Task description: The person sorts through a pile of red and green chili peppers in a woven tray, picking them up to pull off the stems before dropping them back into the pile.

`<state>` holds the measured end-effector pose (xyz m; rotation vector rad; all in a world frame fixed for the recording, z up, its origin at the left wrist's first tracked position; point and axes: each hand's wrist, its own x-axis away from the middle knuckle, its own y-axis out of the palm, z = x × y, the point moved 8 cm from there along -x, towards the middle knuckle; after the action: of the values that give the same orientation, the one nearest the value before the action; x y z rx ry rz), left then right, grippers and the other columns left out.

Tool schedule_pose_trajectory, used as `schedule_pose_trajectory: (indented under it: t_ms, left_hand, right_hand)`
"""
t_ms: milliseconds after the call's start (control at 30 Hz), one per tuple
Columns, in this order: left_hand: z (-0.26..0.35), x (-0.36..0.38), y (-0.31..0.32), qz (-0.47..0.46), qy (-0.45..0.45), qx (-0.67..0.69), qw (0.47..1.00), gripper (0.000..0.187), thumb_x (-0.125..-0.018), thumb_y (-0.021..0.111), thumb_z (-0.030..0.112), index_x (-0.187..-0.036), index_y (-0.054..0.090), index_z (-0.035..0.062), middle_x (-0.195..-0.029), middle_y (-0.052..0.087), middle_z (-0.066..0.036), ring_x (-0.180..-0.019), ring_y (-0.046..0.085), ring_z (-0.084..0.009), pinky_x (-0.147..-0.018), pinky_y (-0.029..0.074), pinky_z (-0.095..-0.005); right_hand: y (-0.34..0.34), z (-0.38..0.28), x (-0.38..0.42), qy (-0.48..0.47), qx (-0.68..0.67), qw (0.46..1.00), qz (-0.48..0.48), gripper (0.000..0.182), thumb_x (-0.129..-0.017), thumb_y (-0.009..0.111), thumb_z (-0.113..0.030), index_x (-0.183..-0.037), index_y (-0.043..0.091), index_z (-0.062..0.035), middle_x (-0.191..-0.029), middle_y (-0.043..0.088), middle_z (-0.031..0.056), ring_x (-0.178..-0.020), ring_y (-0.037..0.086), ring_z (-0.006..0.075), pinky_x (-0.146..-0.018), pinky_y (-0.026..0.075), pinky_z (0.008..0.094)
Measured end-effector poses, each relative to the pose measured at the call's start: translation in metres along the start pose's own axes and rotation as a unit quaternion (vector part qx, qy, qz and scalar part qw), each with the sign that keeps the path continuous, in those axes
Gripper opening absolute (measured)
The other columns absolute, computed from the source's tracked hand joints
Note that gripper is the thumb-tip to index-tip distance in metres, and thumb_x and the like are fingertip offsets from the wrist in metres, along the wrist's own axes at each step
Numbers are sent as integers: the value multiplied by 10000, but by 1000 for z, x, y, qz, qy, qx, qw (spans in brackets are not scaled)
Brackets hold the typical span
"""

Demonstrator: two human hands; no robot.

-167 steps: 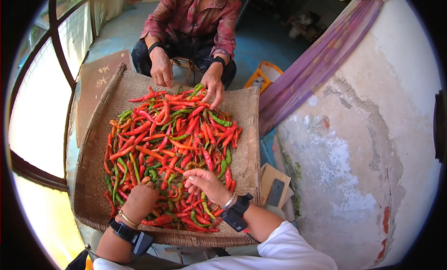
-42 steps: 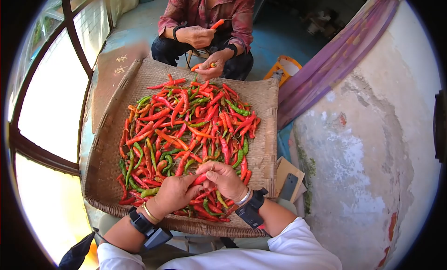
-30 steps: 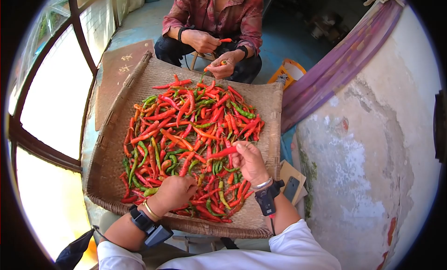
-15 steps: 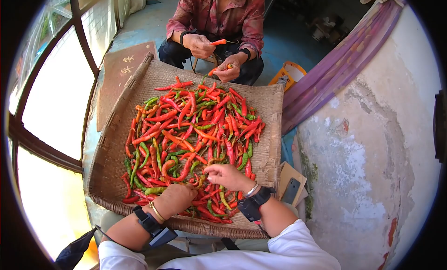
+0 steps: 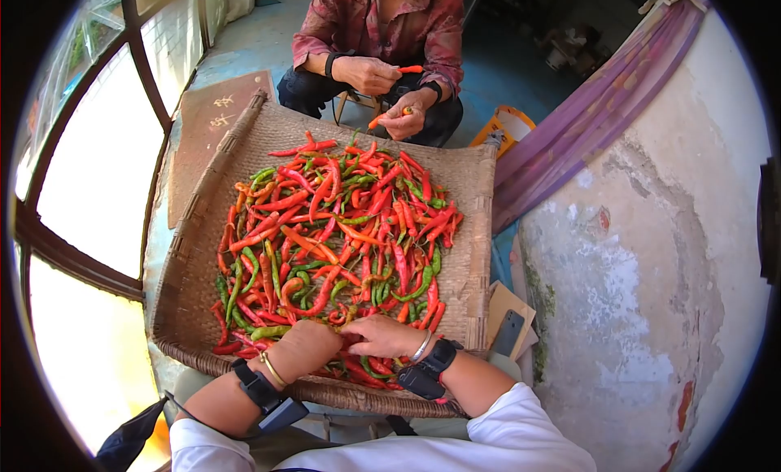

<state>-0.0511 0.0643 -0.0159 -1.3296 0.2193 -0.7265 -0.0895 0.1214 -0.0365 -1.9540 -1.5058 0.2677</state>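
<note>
A heap of red, green and orange chili peppers [image 5: 325, 220] lies in a woven tray [image 5: 468, 285] in front of me. My left hand [image 5: 307, 348] is closed at the near side of the heap, its fingertips around a chili pepper that is mostly hidden. Close against it, my right hand [image 5: 384, 337] has its fingers pinched together on a bit of red chili pepper. The two hands almost touch, and loose peppers lie under and around them.
Across the tray a person sits with an orange-red chili pepper [image 5: 411, 69] in one hand and another piece in the other. A phone [image 5: 509, 332] lies on cardboard at the right, beside the wall [image 5: 618, 309]. Windows [image 5: 89, 163] line the left side.
My right hand has moved down and left to meet my left hand, which has barely shifted. The other person's hands have moved slightly to the right.
</note>
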Motion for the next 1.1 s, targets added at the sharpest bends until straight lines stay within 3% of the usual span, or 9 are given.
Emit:
schedule_pose_trajectory:
  t_ms: [133,300,533,633,700,800,900,1033,1100]
  left_hand:
    - [-8,0,-24,81,-38,28,996,163,-727,589,233,-775,614,79,-682,603,-73,-611,616,-237,-506,486,-364]
    - [-17,5,-43,181,-97,112,972,147,-718,612,212,-804,599,93,-687,592,-78,-618,601,-260,-519,483,-362]
    - [-17,13,-70,238,-76,180,951,279,-706,645,194,-951,562,90,-710,587,-96,-612,589,-286,-512,474,-372]
    - [-29,19,-82,273,-103,174,941,251,-725,627,224,-902,547,65,-753,573,-110,-683,596,-278,-560,482,-372]
    - [-44,23,-76,249,-163,126,946,283,-722,634,250,-907,549,54,-790,574,-114,-700,595,-276,-572,484,-377]
    - [-57,22,-44,111,-198,71,971,364,-711,651,280,-995,561,70,-801,582,-108,-727,591,-270,-595,479,-380]
    - [-53,20,-29,51,-159,57,984,348,-705,646,302,-956,588,68,-800,576,-103,-725,593,-267,-607,483,-379]
    - [-45,21,-33,54,-129,68,988,285,-691,651,280,-870,603,64,-797,571,-94,-717,592,-273,-602,484,-380]
    - [-41,23,-34,49,-98,62,992,207,-697,636,247,-796,615,67,-796,569,-76,-717,595,-265,-600,488,-373]
  right_hand:
    - [-9,-8,-2,3,-42,998,38,326,-767,606,-192,-1051,549,-41,-833,614,124,-772,606,249,-696,463,337]
    - [-17,-2,0,79,-203,974,60,225,-830,555,-145,-1033,555,-46,-682,577,13,-567,532,75,-554,448,247]
    - [-16,9,9,180,-316,931,-4,191,-837,559,-163,-972,579,-29,-681,551,-29,-541,503,39,-493,421,191]
    - [-51,20,18,189,-305,930,77,185,-851,545,-161,-965,584,-20,-674,545,-36,-507,477,31,-454,395,186]
    - [-88,36,31,158,-379,885,219,225,-861,533,-171,-1013,565,-7,-682,565,1,-538,489,36,-486,407,174]
    - [-131,41,52,13,-575,707,411,385,-881,512,-190,-1193,425,18,-799,614,84,-620,565,87,-510,453,205]
    - [-118,60,54,69,-574,699,421,412,-878,524,-229,-1207,423,-3,-839,609,93,-594,552,83,-508,449,191]
    - [-88,52,34,121,-538,775,310,339,-877,514,-201,-1155,483,-10,-828,606,55,-614,549,67,-502,428,178]
    - [-78,36,25,126,-441,856,237,296,-887,491,-177,-1126,507,-4,-816,615,39,-639,560,60,-528,438,173]
